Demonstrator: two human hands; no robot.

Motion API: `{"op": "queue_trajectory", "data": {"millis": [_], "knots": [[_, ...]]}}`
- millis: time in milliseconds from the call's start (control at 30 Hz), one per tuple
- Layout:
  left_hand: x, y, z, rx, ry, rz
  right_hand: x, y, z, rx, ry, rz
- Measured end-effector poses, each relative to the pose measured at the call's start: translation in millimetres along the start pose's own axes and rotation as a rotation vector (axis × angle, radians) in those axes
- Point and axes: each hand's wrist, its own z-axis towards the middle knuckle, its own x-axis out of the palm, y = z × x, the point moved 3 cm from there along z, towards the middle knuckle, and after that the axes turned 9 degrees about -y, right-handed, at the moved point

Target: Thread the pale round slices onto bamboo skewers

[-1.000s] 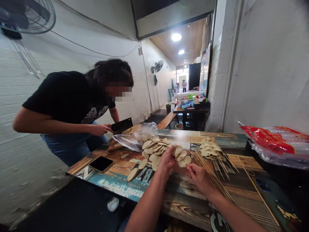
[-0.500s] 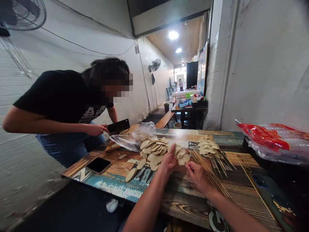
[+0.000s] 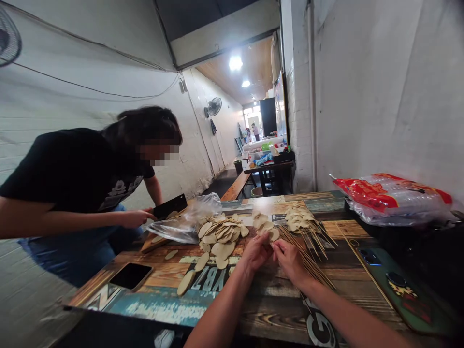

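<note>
My left hand (image 3: 255, 252) is closed at the near end of a short row of thin beige oval slices (image 3: 263, 223), its fingers on the nearest slice. Close against it, my right hand (image 3: 290, 261) pinches the end of a bamboo skewer, mostly hidden by the fingers and slices. A heap of loose beige slices (image 3: 221, 229) lies left of my hands, with a few scattered nearer the edge. Right of them are a bundle of bare bamboo skewers (image 3: 308, 261), partly under my right hand, and a pile of filled skewers (image 3: 300, 220).
Across the table's left end a co-worker (image 3: 90, 179) holds a dark cleaver (image 3: 169, 207) over a wooden board. A clear plastic bag (image 3: 184, 222) lies beside the heap. A phone (image 3: 131, 276) rests front left, a green phone (image 3: 395, 285) right, and a red-printed package (image 3: 391, 195) behind it.
My left hand has drawn back from its outstretched pose beside the slices and closed near my right hand. The view has turned right, so everything sits further left in it.
</note>
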Motion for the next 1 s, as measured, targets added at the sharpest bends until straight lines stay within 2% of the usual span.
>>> {"op": "queue_trajectory", "data": {"millis": [100,233,367,600,867,1000], "knots": [[-1.8,1.3,2.6,0.015,0.024,0.021,1.1,-1.3,0.9,0.034,0.018,0.043],[-8.2,-6.9,5.8,0.093,-0.150,-0.064,5.4,-3.7,-2.1,0.029,0.075,-0.002],[-8.5,-12.9,3.3,0.063,-0.248,-0.146,10.1,-4.8,-6.8,-0.006,0.139,-0.074],[-5.2,-8.7,2.0,-0.057,-0.207,-0.120,8.7,-4.4,-5.5,-0.063,0.066,-0.119],[-1.0,2.4,1.7,-0.044,-0.152,-0.090,5.7,-4.6,-2.0,-0.085,0.023,-0.130],[1.5,-2.9,-0.4,-0.054,-0.106,-0.083,4.2,-3.9,-0.4,-0.056,0.021,-0.117]]}}
